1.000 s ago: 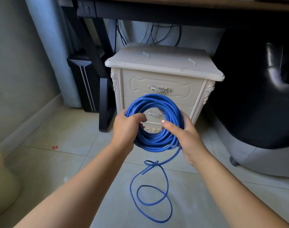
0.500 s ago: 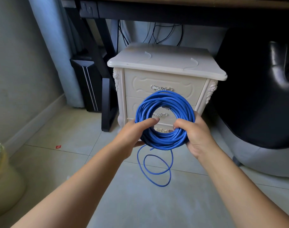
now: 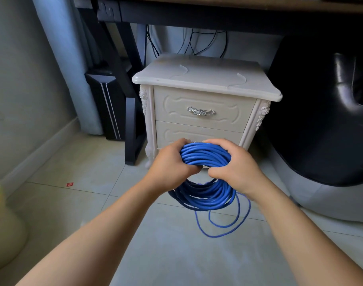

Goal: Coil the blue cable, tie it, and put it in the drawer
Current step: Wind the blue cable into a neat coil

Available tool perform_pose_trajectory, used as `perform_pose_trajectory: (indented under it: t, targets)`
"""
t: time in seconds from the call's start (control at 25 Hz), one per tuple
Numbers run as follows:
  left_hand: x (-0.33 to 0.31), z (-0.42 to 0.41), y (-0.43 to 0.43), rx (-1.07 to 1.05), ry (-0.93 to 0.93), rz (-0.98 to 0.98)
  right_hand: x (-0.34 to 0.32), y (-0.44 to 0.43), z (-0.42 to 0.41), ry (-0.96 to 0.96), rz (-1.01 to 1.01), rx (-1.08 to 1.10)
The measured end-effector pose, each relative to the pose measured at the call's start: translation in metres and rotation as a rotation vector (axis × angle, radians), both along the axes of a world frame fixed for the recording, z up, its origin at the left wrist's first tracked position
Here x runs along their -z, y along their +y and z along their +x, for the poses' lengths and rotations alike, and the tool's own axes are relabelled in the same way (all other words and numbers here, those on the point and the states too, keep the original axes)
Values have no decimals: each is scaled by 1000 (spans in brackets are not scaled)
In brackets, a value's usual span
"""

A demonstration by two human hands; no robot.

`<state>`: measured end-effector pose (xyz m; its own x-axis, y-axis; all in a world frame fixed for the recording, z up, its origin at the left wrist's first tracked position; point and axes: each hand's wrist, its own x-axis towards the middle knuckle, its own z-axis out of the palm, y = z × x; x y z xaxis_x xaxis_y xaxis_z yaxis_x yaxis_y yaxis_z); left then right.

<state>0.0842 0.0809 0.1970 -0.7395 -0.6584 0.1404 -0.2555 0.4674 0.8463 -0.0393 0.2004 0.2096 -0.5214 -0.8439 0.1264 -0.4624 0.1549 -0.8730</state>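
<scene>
Blue cable (image 3: 205, 156) is gathered into a thick coil held off the ground between both hands, low in front of the cream nightstand (image 3: 205, 79), whose top drawer (image 3: 176, 104) sits closed. My left hand (image 3: 170, 168) has its fingers curled round the coil's left side and my right hand (image 3: 236, 170) wraps over its right side, both gripping the upper part while the rest hangs below. A loose tail (image 3: 224, 225) droops in loops toward the tiled floor (image 3: 73, 203); I cannot tell whether it touches.
</scene>
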Motion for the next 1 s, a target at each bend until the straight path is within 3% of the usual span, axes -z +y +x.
perform_pose_trajectory:
  t: [0.28,0.4,0.64,0.8,0.92,1.0]
  targets:
    - [-3,-6,-6,-224,355,635,4,0,-6,-426,-225,51]
    - [-2,-7,-6,-310,437,780,21,-9,10,-577,-305,128]
    - [0,-10,12,-438,524,908,29,-19,17,-813,-410,231]
    - [5,-8,15,-427,519,955,28,-19,17,-790,-370,229]
    - [3,-2,15,-254,342,936,23,-16,10,-717,-291,369]
    - [-3,2,9,-144,142,796,18,-13,1,-711,-297,393]
